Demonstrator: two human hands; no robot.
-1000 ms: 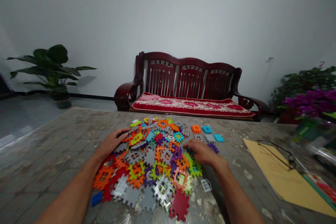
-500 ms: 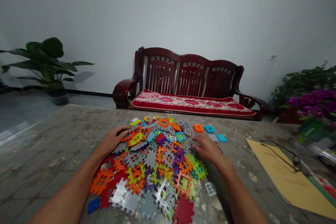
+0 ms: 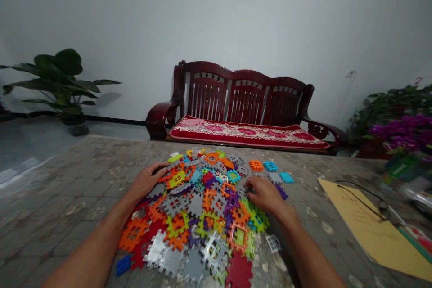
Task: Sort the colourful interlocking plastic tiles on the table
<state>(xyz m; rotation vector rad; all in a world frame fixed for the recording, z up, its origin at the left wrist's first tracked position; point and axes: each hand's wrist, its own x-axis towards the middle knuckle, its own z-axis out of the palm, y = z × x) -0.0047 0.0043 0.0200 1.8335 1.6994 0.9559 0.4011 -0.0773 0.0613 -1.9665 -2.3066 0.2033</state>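
Note:
A heap of colourful plastic interlocking building tiles [image 3: 195, 204], with notched edges and some with window cut-outs, lies in front of me. My left hand [image 3: 150, 181] rests against the heap's left side, its visible fingers extended over orange and grey tiles, so it is open. On the opposite side, my right hand [image 3: 263, 192] has its fingers curled together at the heap's edge, close to a grey tile [image 3: 242, 192]. What those fingers hold is hidden. Just beyond the right hand are an orange tile [image 3: 256, 165], a blue tile [image 3: 271, 166] and a purple tile [image 3: 281, 191].
A small white window frame [image 3: 273, 243] lies by my right forearm. Farther right are a yellow envelope [image 3: 374, 229] and glasses [image 3: 382, 206], with purple flowers [image 3: 403, 132] behind. A wooden bench [image 3: 246, 99] stands past the table [image 3: 84, 189].
My right hand has drawn slightly closer to me and its fingers have curled in, uncovering a purple tile behind it. My left hand stays at the heap's left side.

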